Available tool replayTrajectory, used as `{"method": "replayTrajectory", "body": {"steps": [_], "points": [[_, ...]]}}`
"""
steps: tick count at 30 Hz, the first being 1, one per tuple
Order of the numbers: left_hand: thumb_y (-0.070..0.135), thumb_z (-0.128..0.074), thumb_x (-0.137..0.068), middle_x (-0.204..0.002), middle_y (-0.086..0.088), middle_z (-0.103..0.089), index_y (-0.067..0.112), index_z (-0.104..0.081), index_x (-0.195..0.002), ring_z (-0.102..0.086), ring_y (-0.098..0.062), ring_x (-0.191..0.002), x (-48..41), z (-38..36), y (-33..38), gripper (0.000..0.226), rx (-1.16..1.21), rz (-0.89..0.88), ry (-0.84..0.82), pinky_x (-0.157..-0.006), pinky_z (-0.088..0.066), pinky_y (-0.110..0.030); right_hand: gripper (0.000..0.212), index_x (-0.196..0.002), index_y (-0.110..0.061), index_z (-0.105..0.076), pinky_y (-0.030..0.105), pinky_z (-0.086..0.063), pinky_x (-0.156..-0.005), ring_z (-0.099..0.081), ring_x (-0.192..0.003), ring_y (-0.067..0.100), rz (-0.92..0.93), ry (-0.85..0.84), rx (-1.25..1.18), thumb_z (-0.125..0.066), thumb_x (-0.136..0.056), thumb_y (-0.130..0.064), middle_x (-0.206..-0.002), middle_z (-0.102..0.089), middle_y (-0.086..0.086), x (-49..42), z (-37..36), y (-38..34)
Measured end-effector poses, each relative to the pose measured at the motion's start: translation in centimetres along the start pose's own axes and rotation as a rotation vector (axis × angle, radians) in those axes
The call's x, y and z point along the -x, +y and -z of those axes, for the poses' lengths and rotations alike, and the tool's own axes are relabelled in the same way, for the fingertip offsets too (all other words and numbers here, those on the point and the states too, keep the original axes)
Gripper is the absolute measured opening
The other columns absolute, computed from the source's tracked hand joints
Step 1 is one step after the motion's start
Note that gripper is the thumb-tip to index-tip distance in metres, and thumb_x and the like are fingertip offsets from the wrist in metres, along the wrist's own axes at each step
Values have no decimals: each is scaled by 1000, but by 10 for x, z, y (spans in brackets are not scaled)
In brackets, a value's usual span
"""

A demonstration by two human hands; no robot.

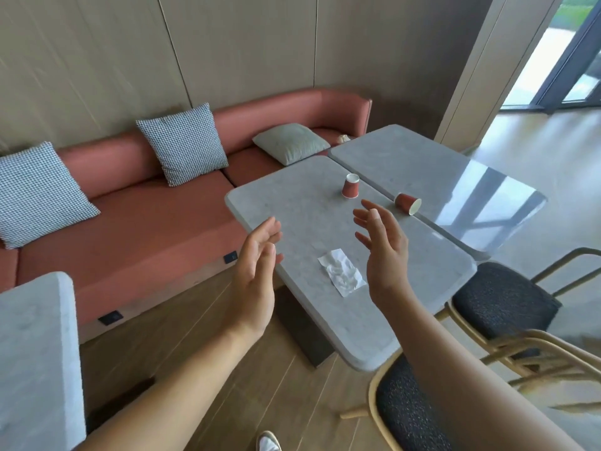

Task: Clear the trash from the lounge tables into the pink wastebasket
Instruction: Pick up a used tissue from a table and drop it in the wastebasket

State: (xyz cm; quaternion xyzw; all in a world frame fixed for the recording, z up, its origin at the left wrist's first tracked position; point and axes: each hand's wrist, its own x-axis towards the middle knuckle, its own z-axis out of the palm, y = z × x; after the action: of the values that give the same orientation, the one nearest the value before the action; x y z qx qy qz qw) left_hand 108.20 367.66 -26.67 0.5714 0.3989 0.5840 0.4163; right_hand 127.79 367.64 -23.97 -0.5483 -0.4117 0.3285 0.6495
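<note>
Left hand (257,271) and right hand (380,252) hover empty over tabletop (292,206), fingers (271,229) released. Crumpled wrapper (341,271) lies between them; inverted cup (350,187) at 12 o'clock, tipped cup (408,203) at 1. Likely step: first pickup. Next: pinch wrapper. Pink wastebasket not in view.

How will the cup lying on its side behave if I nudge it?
The tipped cup looks like thin paper, so it is probably light and easily crushed. Lying on its side, it may roll in a curve, since it tapers.

Wood-panelled wall (260,60); terracotta bench sofa (146,222) with three cushions (183,144); plank floor (292,402); two dark-seated chairs (500,297); daylight through glazed door (546,70) at right.
</note>
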Motion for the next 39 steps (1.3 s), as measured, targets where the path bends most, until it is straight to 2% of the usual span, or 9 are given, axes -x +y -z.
{"method": "replayTrajectory", "body": {"steps": [4, 8, 15, 18, 21, 25, 30, 33, 39], "points": [[73, -48, -99, -147, 16, -60, 56, -57, -137, -57, -12, -139, -42, 14, -28, 42, 1, 49, -46, -108, -52, -42, 42, -128, -29, -66, 42, -53, -111, -67, -122, 13, -56, 26, 49, -50, -100, -56, -124, -72, -7, -26, -26, 35], [74, -48, -99, -146, 18, -61, 58, -56, -137, -57, -9, -139, -73, 11, -61, 42, -7, 118, -108, -109, -51, -42, 30, -130, -19, -68, 45, -53, -111, -67, -122, 13, -164, 127, 86, -50, -111, -35, -122, -73, -1, -54, -19, 81], [75, -45, -98, -147, 26, -56, 48, -49, -144, -53, 1, -140, -121, -23, -132, 54, -97, 261, -292, -116, -48, -38, 25, -125, -21, -68, 54, -51, -109, -67, -117, 23, -348, 230, 191, -52, -111, -34, -118, -73, 2, -95, 1, 164], [67, -43, -99, -147, 27, -56, 50, -48, -142, -53, 2, -139, -140, -41, -162, 47, -153, 333, -352, -117, -47, -45, 19, -119, -27, -67, 49, -53, -107, -67, -114, 20, -430, 221, 223, -54, -110, -36, -114, -72, -3, -115, 3, 193], [66, -45, -95, -151, 20, -54, 44, -47, -144, -52, 3, -139, -160, -60, -189, 54, -167, 392, -410, -119, -45, -41, 13, -116, -34, -66, 32, -52, -98, -67, -112, 12, -486, 197, 281, -56, -108, -39, -111, -69, -19, -127, 8, 219], [68, -45, -91, -156, 8, -51, 38, -45, -147, -50, -2, -143, -181, -84, -216, 64, -178, 466, -497, -118, -44, -30, 29, -129, -24, -67, 20, -48, -88, -67, -115, 14, -596, 138, 353, -60, -106, -41, -120, -70, -8, -128, 16, 246], [58, -45, -100, -161, 9, -44, 37, -42, -153, -45, -2, -144, -190, -102, -255, 57, -293, 544, -669, -101, -39, -4, 47, -144, -20, -59, 40, -52, -104, -63, -122, 20, -691, 16, 584, -64, -103, -41, -136, -61, 4, -121, 19, 272], [50, -47, -109, -155, 12, -38, 46, -41, -151, -41, -7, -145, -193, -110, -281, 42, -381, 630, -810, -98, -33, -6, 49, -148, -17, -53, 34, -46, -98, -61, -124, 28, -807, 0, 698, -60, -102, -34, -140, -58, 12, -119, 13, 287], [42, -49, -110, -164, 2, -28, 33, -37, -161, -32, -12, -151, -203, -123, -327, 53, -529, 710, -1021, -114, -26, -24, 58, -155, -12, -42, 33, -45, -90, -58, -125, 33, -1007, 114, 560, -57, -99, -19, -147, -52, 18, -124, 1, 312]]}}
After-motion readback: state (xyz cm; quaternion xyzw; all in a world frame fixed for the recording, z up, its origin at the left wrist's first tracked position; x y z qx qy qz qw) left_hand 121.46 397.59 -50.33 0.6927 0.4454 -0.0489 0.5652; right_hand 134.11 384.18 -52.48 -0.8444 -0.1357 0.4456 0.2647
